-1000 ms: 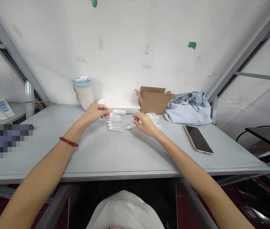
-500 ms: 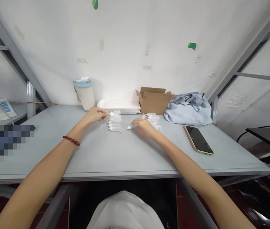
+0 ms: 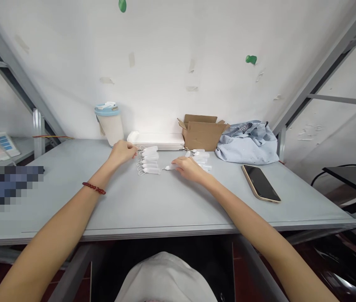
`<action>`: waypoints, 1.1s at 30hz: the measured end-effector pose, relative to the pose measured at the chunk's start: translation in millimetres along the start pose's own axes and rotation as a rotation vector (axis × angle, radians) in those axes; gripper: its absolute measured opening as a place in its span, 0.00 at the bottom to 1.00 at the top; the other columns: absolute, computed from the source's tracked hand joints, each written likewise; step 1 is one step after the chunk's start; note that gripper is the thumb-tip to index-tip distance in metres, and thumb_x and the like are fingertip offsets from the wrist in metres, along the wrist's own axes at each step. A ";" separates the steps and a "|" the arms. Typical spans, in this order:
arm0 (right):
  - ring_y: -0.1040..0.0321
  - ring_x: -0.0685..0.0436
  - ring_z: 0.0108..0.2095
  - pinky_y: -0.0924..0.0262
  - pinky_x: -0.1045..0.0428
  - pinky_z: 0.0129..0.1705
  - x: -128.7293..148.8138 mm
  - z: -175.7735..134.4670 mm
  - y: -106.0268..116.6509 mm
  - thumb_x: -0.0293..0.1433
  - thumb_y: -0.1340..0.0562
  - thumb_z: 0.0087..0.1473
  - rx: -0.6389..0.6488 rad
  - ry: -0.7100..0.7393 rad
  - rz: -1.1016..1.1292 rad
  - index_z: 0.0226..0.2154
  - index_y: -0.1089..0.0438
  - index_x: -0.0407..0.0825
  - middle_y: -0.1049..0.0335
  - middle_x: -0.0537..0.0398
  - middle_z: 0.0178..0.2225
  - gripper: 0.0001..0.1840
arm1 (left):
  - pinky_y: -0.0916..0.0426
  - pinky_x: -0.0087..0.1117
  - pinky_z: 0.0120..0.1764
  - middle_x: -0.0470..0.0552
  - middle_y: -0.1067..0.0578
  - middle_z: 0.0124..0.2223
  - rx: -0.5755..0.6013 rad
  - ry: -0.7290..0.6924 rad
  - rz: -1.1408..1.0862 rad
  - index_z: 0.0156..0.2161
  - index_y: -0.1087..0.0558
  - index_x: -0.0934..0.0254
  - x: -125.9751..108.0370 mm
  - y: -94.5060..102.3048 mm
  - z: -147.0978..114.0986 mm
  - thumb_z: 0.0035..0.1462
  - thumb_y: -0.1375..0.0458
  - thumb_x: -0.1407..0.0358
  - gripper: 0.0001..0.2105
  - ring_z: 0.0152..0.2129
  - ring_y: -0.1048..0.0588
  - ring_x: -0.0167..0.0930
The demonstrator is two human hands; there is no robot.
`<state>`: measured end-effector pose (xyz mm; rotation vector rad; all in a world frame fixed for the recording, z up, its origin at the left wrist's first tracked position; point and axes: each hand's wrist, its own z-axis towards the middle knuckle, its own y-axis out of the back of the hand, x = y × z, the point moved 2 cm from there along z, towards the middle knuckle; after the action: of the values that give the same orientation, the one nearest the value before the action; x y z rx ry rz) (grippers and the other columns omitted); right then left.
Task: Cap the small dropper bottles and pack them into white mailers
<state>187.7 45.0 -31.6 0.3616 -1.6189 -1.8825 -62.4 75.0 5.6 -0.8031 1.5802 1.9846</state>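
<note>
Head view, from my seat far off: at the left I see a red beaded bracelet [image 3: 94, 187] on the wrist, and behind it a pale, tapered cup [image 3: 112, 129] with a blue lid. My left hand [image 3: 123, 152] has its fingers curled in, thumb near the index, beside the thin cord loops of a column of white tubes [image 3: 150, 162]; at this size I can't tell whether they pinch a loop. Those tubes are slim, smooth and semi-clear, lying in a row on the matte grey table [image 3: 152, 205]. Flat white sheets [image 3: 162, 141] are stacked behind. Next, a single tube [image 3: 169, 167] pokes its narrow tip out from my right hand [image 3: 189, 168], whose bent fingers are closed on it. Beyond lie more tubes [image 3: 203, 155], an open brown cardboard box [image 3: 204, 135], crumpled light-blue cloth [image 3: 247, 147] and a dark-screened phone [image 3: 261, 183].
</note>
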 end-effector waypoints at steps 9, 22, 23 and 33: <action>0.32 0.43 0.44 0.40 0.49 0.45 -4.5 0.0 16.1 0.27 0.44 0.56 -0.261 -0.030 0.283 0.44 0.30 0.44 0.27 0.45 0.44 0.13 | 0.35 0.30 0.31 0.50 0.24 0.25 0.048 -0.166 -0.003 0.32 0.24 0.66 -13.3 -7.9 -10.4 0.46 0.46 0.64 0.11 0.24 0.27 0.32; 0.33 0.47 0.35 0.41 0.53 0.35 -1.7 0.0 20.1 0.31 0.43 0.56 -0.346 -0.067 0.379 0.41 0.29 0.45 0.26 0.50 0.36 0.12 | 0.38 0.30 0.30 0.52 0.23 0.28 0.120 -0.434 0.255 0.47 0.23 0.67 -0.3 -30.1 -5.9 0.49 0.56 0.66 0.25 0.22 0.32 0.32; 0.33 0.46 0.35 0.41 0.53 0.36 -1.6 -0.1 20.2 0.31 0.43 0.56 -0.351 -0.067 0.382 0.40 0.29 0.45 0.26 0.50 0.36 0.12 | 0.39 0.30 0.30 0.52 0.23 0.28 0.119 -0.435 0.258 0.47 0.24 0.67 -0.4 -30.1 -6.0 0.49 0.56 0.66 0.25 0.22 0.31 0.32; 0.32 0.46 0.36 0.40 0.51 0.39 -4.6 0.2 22.0 0.34 0.43 0.56 -0.408 -0.112 0.476 0.40 0.28 0.46 0.26 0.52 0.35 0.13 | 0.41 0.28 0.24 0.47 0.28 0.25 0.256 -0.274 -0.060 0.47 0.26 0.68 -16.6 -23.4 -16.2 0.51 0.49 0.61 0.20 0.17 0.36 0.27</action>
<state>197.2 46.7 -11.3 -0.2840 -1.2046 -1.8127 -32.2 64.3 -1.7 -0.4513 1.5836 1.7202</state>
